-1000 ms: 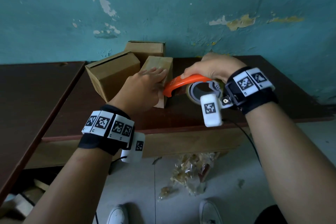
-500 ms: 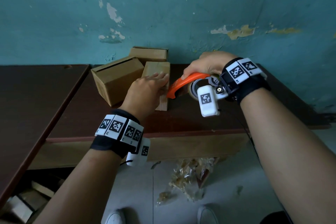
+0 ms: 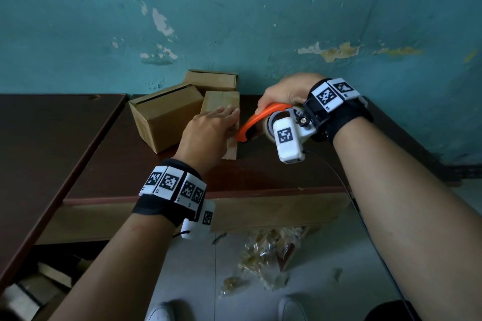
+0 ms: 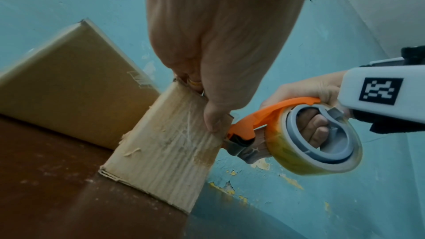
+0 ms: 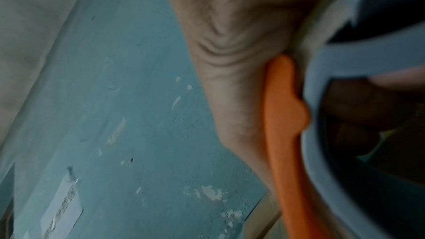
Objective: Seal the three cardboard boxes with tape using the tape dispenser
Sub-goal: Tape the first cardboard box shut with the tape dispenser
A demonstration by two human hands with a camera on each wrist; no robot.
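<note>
At box side, tape dispenser now tilted lower.

Three boxes sit on the counter by the wall: the big box left, the back box behind, the near box right, under the left hand; the dispenser, in the right hand, touches the near box's right side

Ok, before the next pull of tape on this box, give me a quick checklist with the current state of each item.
1. Left hand steadies the near box: ok, flat on top.
2. Right hand holds the tape dispenser: ok, fingers through the core.
3. Dispenser nose at the box's right edge: ok.
4. Tape stuck to the box: cannot tell.
5. Other two boxes out of the path: ok, left and behind.
</note>
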